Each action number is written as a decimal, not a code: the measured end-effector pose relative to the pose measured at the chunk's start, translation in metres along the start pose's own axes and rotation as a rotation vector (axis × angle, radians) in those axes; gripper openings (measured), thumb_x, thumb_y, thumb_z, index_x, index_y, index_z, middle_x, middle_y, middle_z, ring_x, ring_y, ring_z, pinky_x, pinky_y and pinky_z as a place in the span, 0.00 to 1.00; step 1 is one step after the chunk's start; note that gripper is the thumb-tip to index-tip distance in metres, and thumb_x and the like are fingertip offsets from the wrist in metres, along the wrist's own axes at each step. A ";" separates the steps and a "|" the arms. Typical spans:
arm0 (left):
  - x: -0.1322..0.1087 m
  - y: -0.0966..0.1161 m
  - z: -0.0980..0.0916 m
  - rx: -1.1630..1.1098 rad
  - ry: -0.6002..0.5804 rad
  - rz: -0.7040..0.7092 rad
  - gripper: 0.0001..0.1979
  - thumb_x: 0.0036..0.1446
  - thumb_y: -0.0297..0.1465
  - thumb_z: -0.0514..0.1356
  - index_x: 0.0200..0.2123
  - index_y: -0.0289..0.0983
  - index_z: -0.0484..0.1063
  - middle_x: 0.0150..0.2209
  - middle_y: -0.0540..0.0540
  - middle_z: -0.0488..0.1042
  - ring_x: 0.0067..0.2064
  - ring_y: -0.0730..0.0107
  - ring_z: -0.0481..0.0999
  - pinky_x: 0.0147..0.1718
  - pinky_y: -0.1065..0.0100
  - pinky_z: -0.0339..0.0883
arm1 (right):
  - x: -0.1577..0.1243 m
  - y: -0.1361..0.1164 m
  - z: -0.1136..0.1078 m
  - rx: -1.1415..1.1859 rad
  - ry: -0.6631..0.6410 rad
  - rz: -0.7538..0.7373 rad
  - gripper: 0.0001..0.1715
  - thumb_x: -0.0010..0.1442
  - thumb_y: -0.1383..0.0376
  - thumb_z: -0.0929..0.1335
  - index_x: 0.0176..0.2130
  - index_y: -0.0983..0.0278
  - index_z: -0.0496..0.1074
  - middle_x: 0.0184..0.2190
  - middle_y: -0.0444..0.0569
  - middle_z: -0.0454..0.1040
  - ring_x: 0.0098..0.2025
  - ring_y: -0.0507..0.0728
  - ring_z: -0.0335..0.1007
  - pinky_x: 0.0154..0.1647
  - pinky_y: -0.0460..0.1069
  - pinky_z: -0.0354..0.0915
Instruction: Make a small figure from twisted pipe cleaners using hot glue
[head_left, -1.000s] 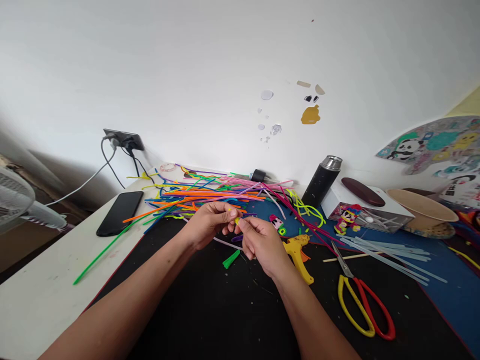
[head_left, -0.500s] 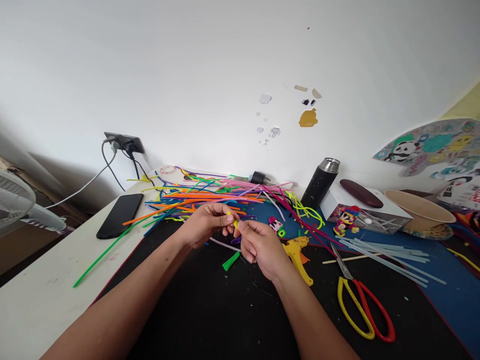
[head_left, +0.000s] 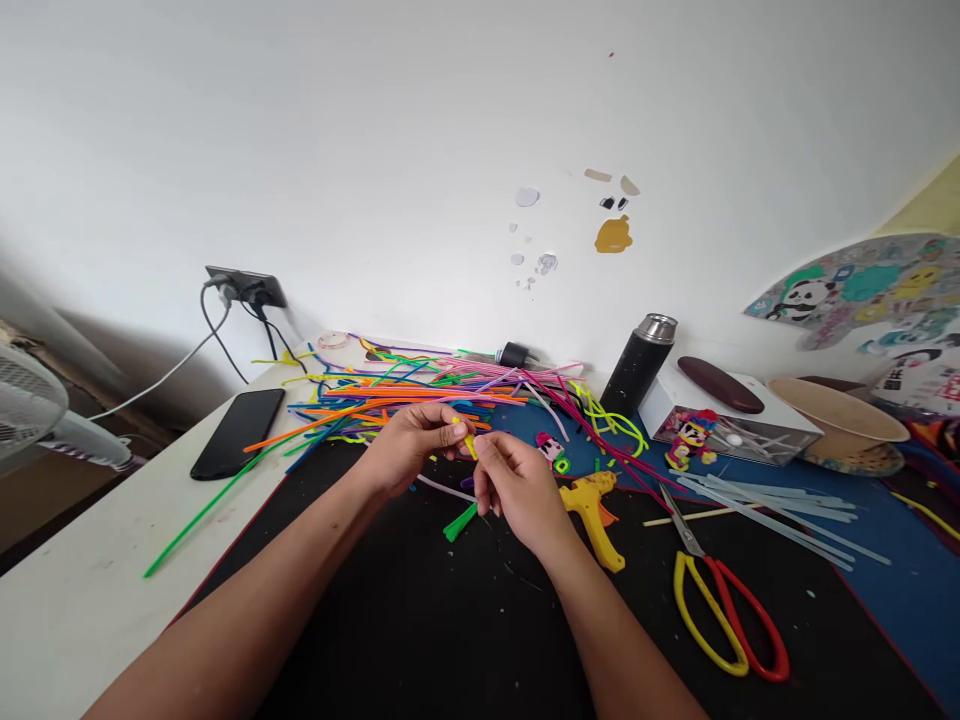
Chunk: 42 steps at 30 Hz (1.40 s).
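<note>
My left hand (head_left: 411,446) and my right hand (head_left: 515,488) meet above the black mat (head_left: 420,620), both pinching a short yellow pipe cleaner piece (head_left: 468,441) between their fingertips. Behind the hands a heap of coloured pipe cleaners (head_left: 405,390) spreads across the desk. A small green pipe cleaner piece (head_left: 459,522) lies on the mat just below the hands. A yellow glue gun (head_left: 594,505) lies to the right of my right hand.
Yellow and red scissors (head_left: 724,610) and clear glue sticks (head_left: 772,508) lie at the right. A black flask (head_left: 637,365), a white box (head_left: 731,412) and a small figure (head_left: 690,438) stand behind. A black phone (head_left: 236,433) and a fan (head_left: 34,405) are at the left.
The view drifted slightly. My fingers shifted a little on the yellow piece, with my right hand moving a touch up and left.
</note>
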<state>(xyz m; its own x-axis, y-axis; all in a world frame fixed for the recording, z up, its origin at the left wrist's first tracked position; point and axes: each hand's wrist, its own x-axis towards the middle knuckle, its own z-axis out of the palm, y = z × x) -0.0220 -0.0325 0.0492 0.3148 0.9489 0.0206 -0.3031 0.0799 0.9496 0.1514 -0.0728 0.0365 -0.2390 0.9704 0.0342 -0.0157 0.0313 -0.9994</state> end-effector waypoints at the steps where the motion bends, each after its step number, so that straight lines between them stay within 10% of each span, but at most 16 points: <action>1: 0.000 0.000 0.000 0.011 0.019 0.004 0.17 0.40 0.38 0.80 0.25 0.33 0.80 0.26 0.46 0.78 0.27 0.73 0.72 0.27 0.73 0.64 | 0.000 0.001 0.000 -0.040 0.018 -0.018 0.22 0.68 0.46 0.67 0.37 0.62 0.73 0.20 0.40 0.70 0.17 0.50 0.66 0.18 0.44 0.58; 12: 0.000 -0.007 0.003 0.060 0.017 0.023 0.17 0.44 0.40 0.77 0.25 0.34 0.80 0.25 0.46 0.76 0.27 0.72 0.70 0.29 0.71 0.64 | -0.003 0.000 -0.001 -0.605 0.155 -0.235 0.18 0.72 0.55 0.64 0.39 0.60 0.78 0.22 0.46 0.75 0.26 0.57 0.74 0.30 0.49 0.61; 21: -0.004 0.000 0.007 0.049 0.024 0.053 0.17 0.42 0.40 0.78 0.24 0.33 0.79 0.24 0.46 0.76 0.27 0.72 0.72 0.28 0.71 0.65 | -0.003 0.000 0.001 -0.151 0.036 -0.056 0.23 0.70 0.48 0.64 0.31 0.60 0.70 0.10 0.35 0.59 0.11 0.50 0.55 0.16 0.45 0.51; 42: -0.001 -0.004 -0.003 -0.117 -0.048 -0.080 0.18 0.47 0.41 0.77 0.34 0.32 0.82 0.24 0.47 0.74 0.25 0.75 0.71 0.25 0.74 0.61 | -0.001 0.000 0.000 0.001 0.002 -0.011 0.23 0.67 0.46 0.67 0.35 0.63 0.73 0.12 0.35 0.61 0.13 0.50 0.59 0.18 0.44 0.56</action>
<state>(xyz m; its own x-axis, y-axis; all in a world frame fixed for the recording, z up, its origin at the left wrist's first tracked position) -0.0237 -0.0327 0.0446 0.3843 0.9225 -0.0360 -0.3767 0.1924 0.9061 0.1514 -0.0740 0.0364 -0.2372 0.9704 0.0449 -0.0188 0.0416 -0.9990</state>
